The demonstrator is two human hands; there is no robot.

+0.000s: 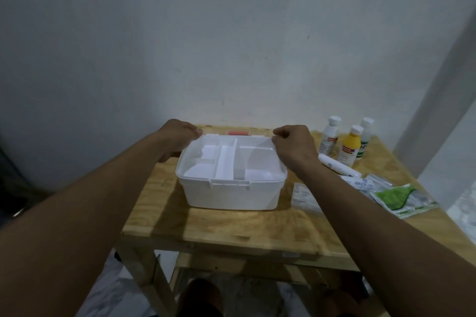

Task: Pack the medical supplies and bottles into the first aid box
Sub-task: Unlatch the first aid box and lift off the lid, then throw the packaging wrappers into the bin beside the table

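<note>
White box (231,193) sits on the wooden surface (206,224); left hand (177,136) and right hand (293,144) each grasp its lid (231,159); bottles (350,147) stand nearby.

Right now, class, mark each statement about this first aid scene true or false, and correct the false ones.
1. Both hands, left hand and right hand, are at the box. True.
2. The yellow bottle is inside the box. False: it stands on the table, to the right of the box.
3. Three bottles stand upright. True.
4. The green packet lies left of the box. False: it lies to the right.
</note>
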